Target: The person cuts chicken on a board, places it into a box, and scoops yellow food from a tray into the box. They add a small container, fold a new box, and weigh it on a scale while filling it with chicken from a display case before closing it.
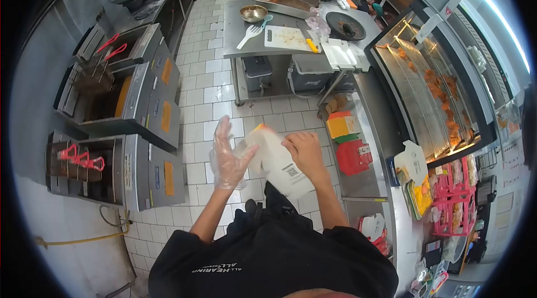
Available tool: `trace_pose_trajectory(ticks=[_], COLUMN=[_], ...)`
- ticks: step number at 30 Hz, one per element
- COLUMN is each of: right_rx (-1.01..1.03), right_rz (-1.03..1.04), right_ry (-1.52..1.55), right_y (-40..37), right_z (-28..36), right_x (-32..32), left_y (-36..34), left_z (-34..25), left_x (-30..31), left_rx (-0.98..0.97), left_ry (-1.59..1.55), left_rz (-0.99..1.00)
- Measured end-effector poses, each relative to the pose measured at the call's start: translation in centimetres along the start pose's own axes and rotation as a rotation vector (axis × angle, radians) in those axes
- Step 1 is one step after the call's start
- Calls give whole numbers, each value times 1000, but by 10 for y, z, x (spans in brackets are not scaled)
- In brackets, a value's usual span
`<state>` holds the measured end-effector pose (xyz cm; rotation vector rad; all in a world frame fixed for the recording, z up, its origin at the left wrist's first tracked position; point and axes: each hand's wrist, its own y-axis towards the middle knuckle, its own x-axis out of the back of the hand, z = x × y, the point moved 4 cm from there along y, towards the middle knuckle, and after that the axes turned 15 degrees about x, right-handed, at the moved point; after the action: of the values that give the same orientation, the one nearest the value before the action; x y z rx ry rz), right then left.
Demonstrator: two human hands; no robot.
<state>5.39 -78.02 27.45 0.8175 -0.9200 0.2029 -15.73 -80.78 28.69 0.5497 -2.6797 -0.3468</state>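
In front of my body is a white printed cardboard food box [282,163], partly unfolded, with a QR code on one side and a blurred yellow-red patch at its top edge. My right hand [305,153], bare, grips the box at its right edge, fingers curled over it. My left hand [228,159] wears a clear plastic glove. Its fingers are stretched out and apart on the left side of the box, and the thumb overlaps the box's left flap.
Deep fryers [120,99] with red-handled baskets line the left. Ahead stands a steel table [235,46] with a cutting board [288,38], a knife [311,45] and a metal bowl [253,13]. A glass warmer [436,85] with fried pieces is at right, above red boxes [354,157] on a shelf.
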Motion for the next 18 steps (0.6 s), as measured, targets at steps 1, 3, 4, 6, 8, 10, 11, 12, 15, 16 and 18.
trace_pose_trajectory(ticks=[1,3,4,6,8,10,11,12,15,16,18], right_rx=[0,41,22,222,204,176,278,381,156,-20,-279], right_rz=[-4,267,246,373,426,487,263,41,-376,-328,-329], right_ry=[2,264,256,195,155,147,55,-43,58,274,753], right_y=[16,40,54,82,105,119,134,146,164,155,171], right_z=[-16,-39,-55,-73,-106,-124,-130,-136,-160,-185,-198], right_x=[-3,-22,-24,-33,-39,-47,-37,-26,-13,-49,-65], left_y=[19,44,58,82,115,143,157,178,243,259,267], left_z=[2,-4,-7,13,24,38,48,72,59,41,27], left_x=[-3,-27,-38,-70,-102,-120,-128,-133,-140,-139,-152], left_rx=[-4,-601,-640,-657,-683,-656,-653,-388,-278,-410,-505], left_ry=[3,617,555,613,677,595,568,451,365,373,390], left_rz=[0,300,387,508,611,715,754,736,538,334,254])
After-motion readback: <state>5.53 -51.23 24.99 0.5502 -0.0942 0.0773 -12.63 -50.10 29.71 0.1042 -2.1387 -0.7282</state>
